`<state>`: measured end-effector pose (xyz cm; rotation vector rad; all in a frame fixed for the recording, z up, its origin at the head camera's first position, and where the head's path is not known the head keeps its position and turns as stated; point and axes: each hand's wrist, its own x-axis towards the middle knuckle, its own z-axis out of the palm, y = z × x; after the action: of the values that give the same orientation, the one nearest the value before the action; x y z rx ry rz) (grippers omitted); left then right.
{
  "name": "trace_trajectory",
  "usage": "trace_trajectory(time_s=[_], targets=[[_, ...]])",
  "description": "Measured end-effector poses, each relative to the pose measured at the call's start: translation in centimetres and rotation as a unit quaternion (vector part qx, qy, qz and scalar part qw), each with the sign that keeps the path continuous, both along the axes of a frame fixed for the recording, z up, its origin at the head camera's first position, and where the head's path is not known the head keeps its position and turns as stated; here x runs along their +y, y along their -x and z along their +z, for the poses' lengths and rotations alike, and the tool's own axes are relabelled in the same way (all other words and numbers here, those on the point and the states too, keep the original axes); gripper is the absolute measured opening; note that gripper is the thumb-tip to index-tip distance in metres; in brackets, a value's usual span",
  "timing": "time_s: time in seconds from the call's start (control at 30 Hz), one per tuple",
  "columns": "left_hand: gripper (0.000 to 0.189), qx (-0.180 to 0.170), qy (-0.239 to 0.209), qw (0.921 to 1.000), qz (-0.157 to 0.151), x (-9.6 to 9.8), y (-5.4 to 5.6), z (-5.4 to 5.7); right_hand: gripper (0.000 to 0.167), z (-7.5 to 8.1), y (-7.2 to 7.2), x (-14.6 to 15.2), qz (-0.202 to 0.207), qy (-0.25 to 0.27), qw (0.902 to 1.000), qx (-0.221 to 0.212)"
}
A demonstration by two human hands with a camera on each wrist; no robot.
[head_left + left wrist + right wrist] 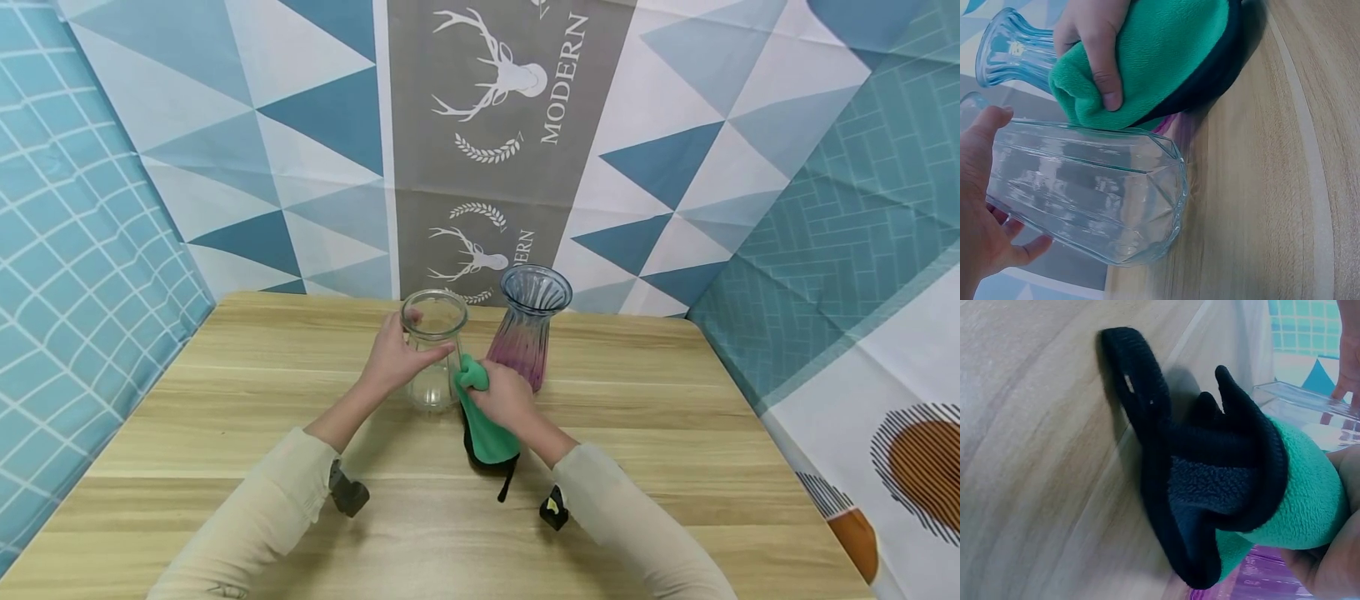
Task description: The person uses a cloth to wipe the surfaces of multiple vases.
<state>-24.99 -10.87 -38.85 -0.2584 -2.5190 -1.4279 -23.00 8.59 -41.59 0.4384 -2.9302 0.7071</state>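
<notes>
A clear glass vase [432, 379] stands near the table's back edge, and my left hand [396, 354] grips it below the rim, thumb on the near side and fingers round the far side. My right hand [510, 398] pinches a bunched green cloth [491, 433] with black edging and a hanging loop. In the left wrist view the cloth [1166, 56] lies against or very close to the side of the clear vase [1097, 187]; contact cannot be told. Just behind the right hand stands a ribbed vase [525, 333], blue at the top and purple below.
The wooden table [450, 533] spans the front. A patterned cloth backdrop [315, 142] rises right behind the vases, with a blue tiled sheet [67, 250] at the left and another printed sheet [862, 350] at the right. Small black devices sit under both wrists.
</notes>
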Motion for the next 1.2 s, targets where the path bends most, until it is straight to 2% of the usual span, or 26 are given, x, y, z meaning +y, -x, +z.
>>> trace_trajectory(time_s=[0.17, 0.3, 0.53, 0.8, 1.0, 1.2], targets=[[0.072, 0.005, 0.008, 1.0, -0.002, -0.2, 0.1, 0.2, 0.035, 0.1, -0.1, 0.1, -0.001, -0.002, 1.0, -0.004], [0.072, 0.002, 0.01, 0.9999, -0.005, -0.3, 0.0, 0.3, 0.04, 0.1, -0.2, 0.3, 0.0, 0.017, 0.9998, 0.008], [0.077, 0.005, -0.01, 0.9999, -0.013, -0.5, 0.0, 0.4, 0.039, 0.6, -0.1, 0.3, 0.006, 0.086, 0.9938, 0.07], [0.084, -0.019, -0.022, 0.9993, -0.022, -0.5, -0.3, 0.4, 0.032, 2.0, 0.1, 0.2, 0.016, 0.142, 0.9832, 0.114], [0.085, -0.027, -0.011, 0.9991, -0.032, -0.7, -0.4, 0.6, 0.032, 2.8, 0.4, -0.1, 0.025, 0.154, 0.9795, 0.127], [0.085, -0.028, -0.009, 0.9987, -0.042, -0.8, -0.5, 0.8, 0.034, 3.1, 0.3, -0.3, 0.023, 0.138, 0.9851, 0.1]])
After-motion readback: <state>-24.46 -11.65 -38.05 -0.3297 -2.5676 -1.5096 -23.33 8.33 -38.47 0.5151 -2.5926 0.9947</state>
